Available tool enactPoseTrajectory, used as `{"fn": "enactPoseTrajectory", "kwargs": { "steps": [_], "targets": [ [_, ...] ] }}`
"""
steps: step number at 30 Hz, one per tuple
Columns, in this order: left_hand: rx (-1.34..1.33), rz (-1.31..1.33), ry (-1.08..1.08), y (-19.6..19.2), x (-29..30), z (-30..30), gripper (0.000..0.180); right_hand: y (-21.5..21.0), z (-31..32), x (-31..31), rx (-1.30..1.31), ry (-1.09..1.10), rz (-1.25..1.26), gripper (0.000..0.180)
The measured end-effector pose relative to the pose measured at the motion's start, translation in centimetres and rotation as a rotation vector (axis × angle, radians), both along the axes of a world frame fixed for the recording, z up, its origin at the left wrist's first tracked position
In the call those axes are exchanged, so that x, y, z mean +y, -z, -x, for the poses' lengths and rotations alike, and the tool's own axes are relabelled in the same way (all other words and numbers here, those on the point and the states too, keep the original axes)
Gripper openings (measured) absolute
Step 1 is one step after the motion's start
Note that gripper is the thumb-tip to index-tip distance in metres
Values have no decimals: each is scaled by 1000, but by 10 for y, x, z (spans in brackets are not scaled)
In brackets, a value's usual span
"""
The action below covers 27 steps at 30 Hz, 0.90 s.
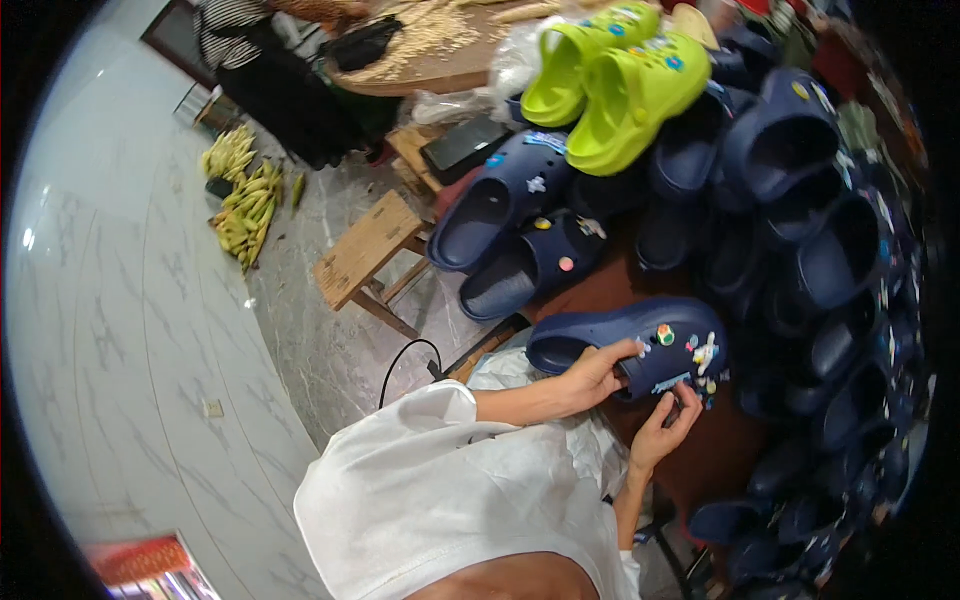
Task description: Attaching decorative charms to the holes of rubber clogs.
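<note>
A navy blue clog (610,325) lies on its side on the brown table in front of me, with several small coloured charms (706,352) on its upper. My left hand (598,372) grips the clog at the rim of its opening, the thumb pressed on the upper beside a pale charm. My right hand (668,428) is at the clog's near edge, fingers curled and close together by a light blue charm (672,383). What those fingertips pinch, if anything, is too small to make out.
Navy clogs (835,250) are heaped along the right. A navy pair (480,225) and a lime green pair (640,100) sit at the far side. Beyond the table stand a wooden stool (370,245) and a round table (440,75) with pale pieces, a person beside it. Corn (245,210) lies on the floor.
</note>
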<state>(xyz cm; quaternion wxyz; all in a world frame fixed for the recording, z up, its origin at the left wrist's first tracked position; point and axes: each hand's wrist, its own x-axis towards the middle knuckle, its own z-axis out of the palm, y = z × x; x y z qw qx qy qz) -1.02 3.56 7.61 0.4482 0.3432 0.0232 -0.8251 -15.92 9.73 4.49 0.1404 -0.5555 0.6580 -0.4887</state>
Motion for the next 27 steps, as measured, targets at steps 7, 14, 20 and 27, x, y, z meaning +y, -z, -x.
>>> {"fn": "enactPoseTrajectory", "kwargs": {
  "steps": [7, 14, 20, 27],
  "targets": [
    [92, -64, 105, -19, -14, 4, 27, 28, -9, 31, -579, -23, -162, 41],
    [200, -154, 338, -36, -12, 36, 44, 38, -30, 55, -630, -178, -315, 68],
    [197, -217, 547, -51, 18, 62, 39, 81, -25, 64, -323, -191, -247, 49],
    [281, -272, 643, -61, 23, 85, 41, 46, -16, 71, -517, 62, -45, 38]
  ]
}}
